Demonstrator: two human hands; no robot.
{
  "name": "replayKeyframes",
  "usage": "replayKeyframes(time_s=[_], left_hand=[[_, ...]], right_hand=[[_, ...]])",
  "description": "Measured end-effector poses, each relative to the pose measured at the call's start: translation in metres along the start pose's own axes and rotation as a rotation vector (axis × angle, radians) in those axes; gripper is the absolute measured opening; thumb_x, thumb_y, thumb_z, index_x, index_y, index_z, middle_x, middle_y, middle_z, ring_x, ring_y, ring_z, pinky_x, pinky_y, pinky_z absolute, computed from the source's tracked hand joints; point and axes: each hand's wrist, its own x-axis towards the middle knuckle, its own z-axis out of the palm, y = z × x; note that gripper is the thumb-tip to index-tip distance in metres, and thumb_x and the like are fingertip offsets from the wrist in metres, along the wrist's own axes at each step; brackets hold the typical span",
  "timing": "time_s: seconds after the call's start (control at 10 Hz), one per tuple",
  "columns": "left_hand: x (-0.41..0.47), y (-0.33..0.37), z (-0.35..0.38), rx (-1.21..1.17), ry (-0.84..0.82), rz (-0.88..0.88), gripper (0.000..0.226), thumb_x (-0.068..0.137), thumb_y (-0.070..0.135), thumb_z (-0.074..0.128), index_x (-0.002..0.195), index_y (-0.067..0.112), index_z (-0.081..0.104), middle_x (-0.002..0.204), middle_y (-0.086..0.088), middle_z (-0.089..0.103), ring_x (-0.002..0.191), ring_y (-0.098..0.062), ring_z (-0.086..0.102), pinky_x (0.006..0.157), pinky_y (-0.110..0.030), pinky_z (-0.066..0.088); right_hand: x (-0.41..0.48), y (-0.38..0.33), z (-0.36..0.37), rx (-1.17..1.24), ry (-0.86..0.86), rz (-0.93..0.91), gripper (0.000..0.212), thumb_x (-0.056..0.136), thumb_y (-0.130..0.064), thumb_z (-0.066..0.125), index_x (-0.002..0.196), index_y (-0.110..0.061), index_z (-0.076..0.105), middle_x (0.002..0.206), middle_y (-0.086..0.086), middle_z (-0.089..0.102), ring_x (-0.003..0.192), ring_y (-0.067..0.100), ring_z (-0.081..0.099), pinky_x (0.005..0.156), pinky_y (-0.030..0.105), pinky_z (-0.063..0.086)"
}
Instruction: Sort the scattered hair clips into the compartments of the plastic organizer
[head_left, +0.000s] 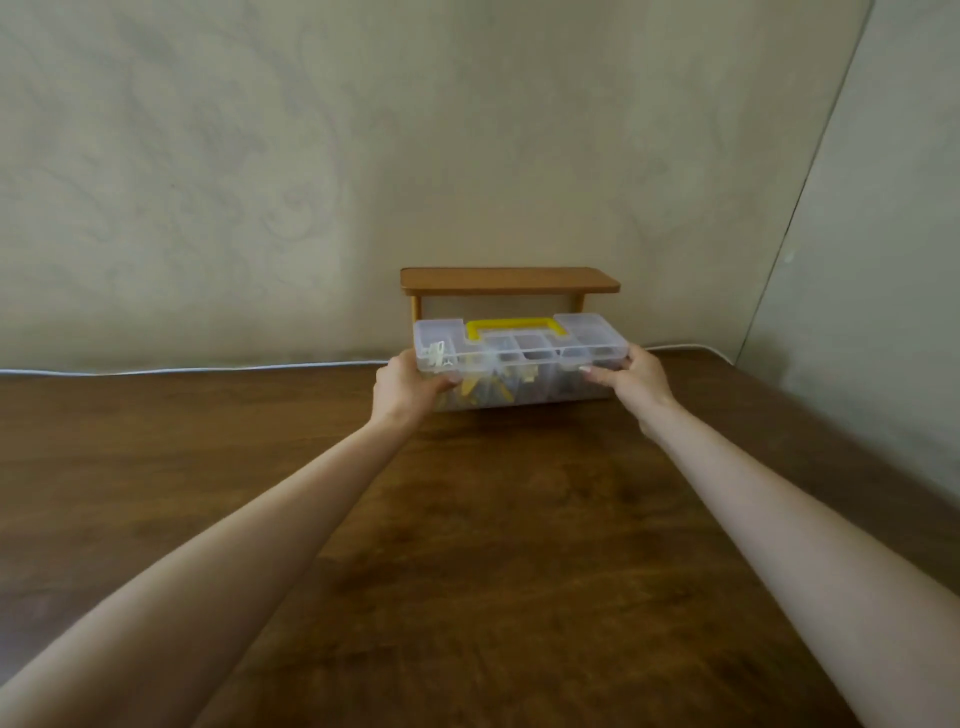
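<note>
Fetch stage — clear plastic organizer (519, 358) gripped at both ends, far side of wooden table (467, 519), just in front of small wooden shelf (509, 280).

Left hand (408, 387) curled round left end; right hand (636, 376) clamped on right end. Lid apparently closed. Likely next: draw near, keep level, set down, unlatch. Count — one organizer, one yellow handle (511, 327), one shelf, one white cable (182, 370), two hands; white clips (435, 354) and yellow clips (485, 387) inside, too blurred to tally.

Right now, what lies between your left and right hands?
In the head view, the clear plastic organizer with its yellow handle spans the whole stretch; the left hand grips one end, the right hand the other.
</note>
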Motion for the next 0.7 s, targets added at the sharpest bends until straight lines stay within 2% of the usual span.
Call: replayKeyframes(time_s=[0.1, 0.3, 0.4, 0.6, 0.7], left_hand=[[0.030, -0.008, 0.009, 0.023, -0.017, -0.092, 0.040, 0.080, 0.024, 0.070, 0.116, 0.009, 0.060, 0.115, -0.012, 0.065, 0.104, -0.028, 0.061, 0.089, -0.044, 0.052], [0.063, -0.025, 0.024, 0.067, -0.028, -0.154, 0.040, 0.088, 0.027, 0.061, 0.122, 0.008, 0.053, 0.119, -0.013, 0.061, 0.108, -0.030, 0.058, 0.092, -0.044, 0.048], [0.072, -0.029, 0.026, 0.080, -0.043, -0.169, 0.044, 0.089, 0.030, 0.058, 0.128, 0.011, 0.048, 0.124, -0.013, 0.058, 0.113, -0.031, 0.054, 0.095, -0.046, 0.046], [0.061, -0.022, 0.018, 0.122, -0.101, -0.240, 0.053, 0.093, 0.032, 0.050, 0.137, 0.008, 0.034, 0.135, -0.016, 0.047, 0.117, -0.032, 0.050, 0.093, -0.040, 0.045], [0.034, -0.025, 0.004, 0.159, -0.073, -0.180, 0.058, 0.092, 0.030, 0.054, 0.140, 0.009, 0.030, 0.140, -0.013, 0.043, 0.123, -0.028, 0.047, 0.094, -0.036, 0.043]], right_hand=[[0.025, 0.000, 0.012, 0.025, 0.019, 0.042, 0.044, 0.083, -0.011, 0.069, 0.123, -0.015, 0.053, 0.126, 0.006, 0.059, 0.120, 0.024, 0.053, 0.101, 0.040, 0.043], [0.051, 0.017, 0.033, -0.016, 0.022, 0.120, 0.058, 0.091, -0.016, 0.061, 0.142, -0.014, 0.034, 0.143, 0.009, 0.044, 0.131, 0.027, 0.042, 0.105, 0.040, 0.037], [0.053, 0.018, 0.037, -0.093, 0.045, 0.154, 0.056, 0.095, -0.020, 0.054, 0.144, -0.011, 0.029, 0.147, 0.010, 0.038, 0.133, 0.030, 0.038, 0.104, 0.039, 0.036], [0.040, 0.016, 0.025, -0.168, 0.022, 0.110, 0.056, 0.093, -0.027, 0.057, 0.142, -0.011, 0.035, 0.144, 0.010, 0.044, 0.129, 0.028, 0.044, 0.101, 0.038, 0.039], [0.021, 0.017, 0.009, -0.224, 0.046, 0.048, 0.057, 0.093, -0.029, 0.058, 0.142, -0.011, 0.035, 0.143, 0.010, 0.044, 0.130, 0.026, 0.044, 0.102, 0.037, 0.038]])
